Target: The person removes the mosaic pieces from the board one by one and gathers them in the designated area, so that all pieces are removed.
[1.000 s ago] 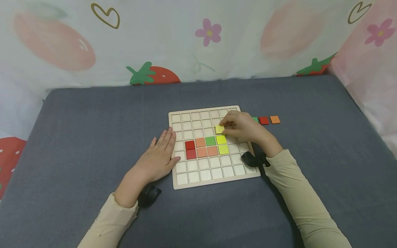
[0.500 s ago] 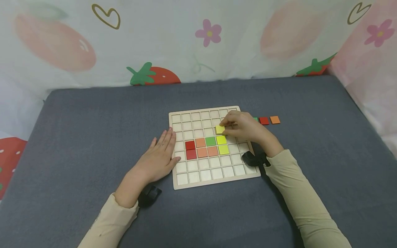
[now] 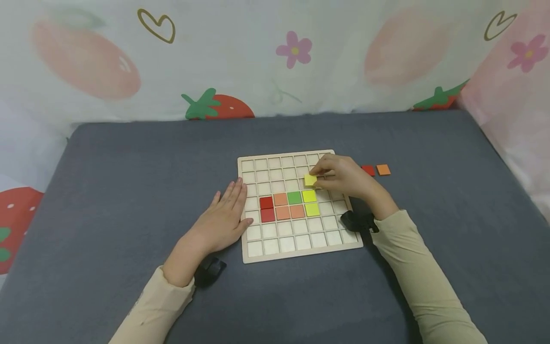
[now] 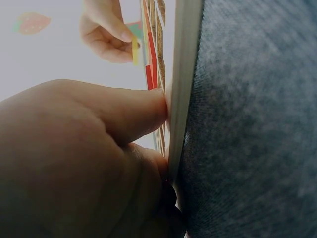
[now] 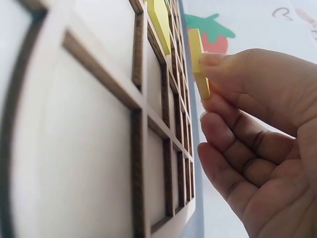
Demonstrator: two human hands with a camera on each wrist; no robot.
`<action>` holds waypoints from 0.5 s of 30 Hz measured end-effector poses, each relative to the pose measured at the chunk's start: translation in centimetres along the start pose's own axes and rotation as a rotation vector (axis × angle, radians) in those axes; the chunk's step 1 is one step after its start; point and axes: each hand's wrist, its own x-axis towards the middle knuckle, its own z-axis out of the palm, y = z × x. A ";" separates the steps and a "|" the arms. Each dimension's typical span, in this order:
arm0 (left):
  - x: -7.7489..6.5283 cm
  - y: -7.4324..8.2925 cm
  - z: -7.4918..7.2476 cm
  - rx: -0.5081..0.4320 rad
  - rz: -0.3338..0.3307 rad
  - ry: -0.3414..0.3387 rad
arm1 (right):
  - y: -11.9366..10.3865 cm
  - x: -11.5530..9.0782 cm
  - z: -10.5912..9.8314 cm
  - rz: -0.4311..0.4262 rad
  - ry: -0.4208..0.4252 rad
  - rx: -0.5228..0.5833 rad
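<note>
A pale wooden grid board (image 3: 279, 244) lies on the cloth-covered table. My left hand (image 3: 221, 222) rests along its left edge with fingers straight; the left wrist view shows the thumb (image 4: 141, 111) against the rim. Between right thumb and finger, my right hand (image 3: 350, 179) pinches a yellow square tile (image 3: 310, 180). That tile (image 5: 198, 64) stands off the board face in the right wrist view. Just below it in the head view, two yellow tiles (image 3: 309, 196) sit in cells, beside a green tile (image 3: 294, 198), several salmon tiles (image 3: 282, 212) and two red tiles (image 3: 267, 215).
Right of the board, a loose red tile (image 3: 368, 170) and an orange tile (image 3: 383, 169) lie on the grey cloth (image 3: 172, 148). A strawberry-print curtain (image 3: 326, 91) hangs behind the table. Black wrist cameras (image 3: 209, 271) sit below both hands.
The head view has shifted slightly. Both hands keep nearly the same pose, the right still pinching the yellow tile. A loose green tile beyond the right hand is now hidden behind it.
</note>
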 end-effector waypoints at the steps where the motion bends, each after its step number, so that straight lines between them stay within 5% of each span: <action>1: 0.0 0.0 0.0 0.000 -0.001 0.001 | 0.0 0.0 -0.1 -0.002 0.000 -0.004; 15: 0.0 0.1 0.2 0.007 -0.018 0.010 | 0.5 -1.0 -0.9 -0.010 0.026 -0.063</action>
